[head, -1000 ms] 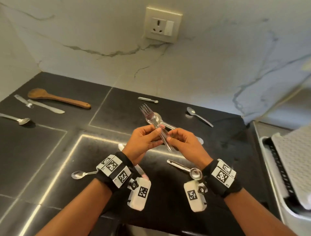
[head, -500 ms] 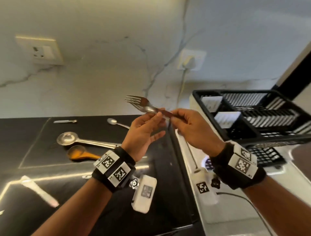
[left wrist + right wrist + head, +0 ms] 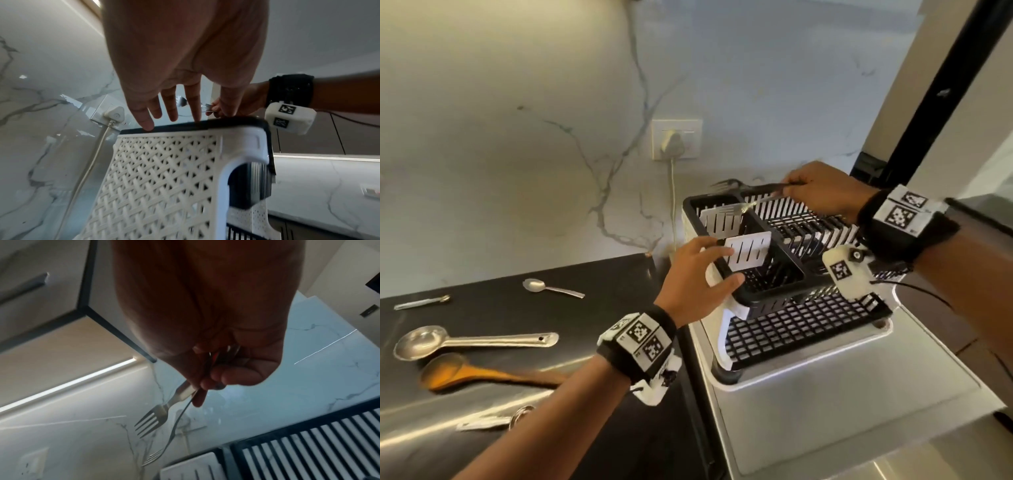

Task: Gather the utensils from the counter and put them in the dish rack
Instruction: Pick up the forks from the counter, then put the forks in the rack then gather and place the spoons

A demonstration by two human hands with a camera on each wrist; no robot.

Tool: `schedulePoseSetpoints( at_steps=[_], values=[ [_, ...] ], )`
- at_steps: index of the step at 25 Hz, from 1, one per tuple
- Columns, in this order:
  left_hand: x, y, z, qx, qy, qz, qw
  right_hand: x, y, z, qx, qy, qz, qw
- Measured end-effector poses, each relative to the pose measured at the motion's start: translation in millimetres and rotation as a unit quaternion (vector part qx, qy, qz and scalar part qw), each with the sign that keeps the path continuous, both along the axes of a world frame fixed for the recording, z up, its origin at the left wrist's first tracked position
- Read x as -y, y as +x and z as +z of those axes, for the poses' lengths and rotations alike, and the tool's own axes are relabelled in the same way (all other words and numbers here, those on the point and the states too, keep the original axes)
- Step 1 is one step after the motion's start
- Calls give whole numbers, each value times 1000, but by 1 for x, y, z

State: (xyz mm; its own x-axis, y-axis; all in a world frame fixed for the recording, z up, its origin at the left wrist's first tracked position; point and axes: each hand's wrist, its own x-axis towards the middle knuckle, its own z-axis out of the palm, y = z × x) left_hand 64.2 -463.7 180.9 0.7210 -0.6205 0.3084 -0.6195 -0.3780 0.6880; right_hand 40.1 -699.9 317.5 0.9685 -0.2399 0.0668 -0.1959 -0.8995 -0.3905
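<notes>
A home kitchen: marble-veined wall (image 3: pixel 524 113) with a socket (image 3: pixel 676 138) behind the black counter (image 3: pixel 592 284) strewn with spoons (image 3: pixel 472 341), left of the forks (image 3: pixel 153 420) pinched above a dish rack (image 3: pixel 784 322).

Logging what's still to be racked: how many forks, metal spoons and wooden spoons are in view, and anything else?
Forks: 2, both in the right hand
Metal spoons: 2
Wooden spoons: 1
Small metal pieces, kind unclear: 2
Total: 7
</notes>
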Motion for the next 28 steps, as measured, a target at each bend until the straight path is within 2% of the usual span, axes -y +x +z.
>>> schedulePoseSetpoints(
  at_steps=[3,6,11,14,21,26,28],
  values=[
    [0,3,-15,-9,-10,-27,1000,10,18,-17,-91,-44,27,995],
    [1,4,-26,-10,-18,-33,999,13,33,-27,-138,-61,69,986],
    [6,1,-33,-14,-19,-27,999,37,52,-23,-260,-9,116,959],
    [8,0,-34,-19,-19,-18,999,37,63,-24,-290,-6,118,950],
    [9,0,-35,-19,-25,-14,999,22,77,-37,-271,-33,112,955],
    [9,0,-34,-27,-27,-22,999,8,64,-25,-133,-187,116,966],
    [8,1,-29,-52,-39,-33,997,-8,59,-14,-83,-198,109,971]
  ],
)
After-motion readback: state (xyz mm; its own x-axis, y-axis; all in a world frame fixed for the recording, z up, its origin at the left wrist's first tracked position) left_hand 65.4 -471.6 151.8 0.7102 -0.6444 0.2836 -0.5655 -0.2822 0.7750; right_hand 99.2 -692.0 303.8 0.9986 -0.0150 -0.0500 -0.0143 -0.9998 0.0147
